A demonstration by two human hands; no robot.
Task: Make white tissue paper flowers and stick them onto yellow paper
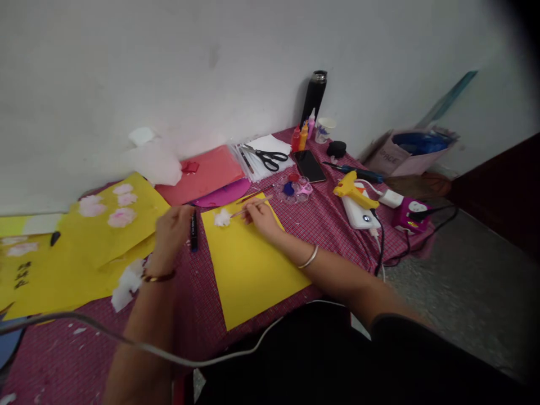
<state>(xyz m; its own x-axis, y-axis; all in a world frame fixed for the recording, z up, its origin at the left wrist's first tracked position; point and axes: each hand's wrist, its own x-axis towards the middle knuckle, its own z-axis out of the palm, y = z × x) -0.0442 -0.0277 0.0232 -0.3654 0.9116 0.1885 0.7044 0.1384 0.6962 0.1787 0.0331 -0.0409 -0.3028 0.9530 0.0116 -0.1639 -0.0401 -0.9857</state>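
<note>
1. Right hand (pixel 258 216) pinches paintbrush (pixel 238 213): probably light, stiff; grip mid-handle.
2. White flower (pixel 222 217) near yellow sheet's (pixel 253 275) far-left corner: likely soft, fragile; hold by edges.
3. Left hand (pixel 172 233) curled; contents undeterminable.

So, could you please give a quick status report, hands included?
Right hand holding thin stick, tip by white tuft on yellow sheet. Left hand near black marker, grip unclear. Pale cable crossing foreground.

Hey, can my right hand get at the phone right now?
Probably yes, though your right hand holds a thin stick and the paint palette lies between it and the phone. Nothing seems to cover the phone, so reaching over the palette should work.
</note>
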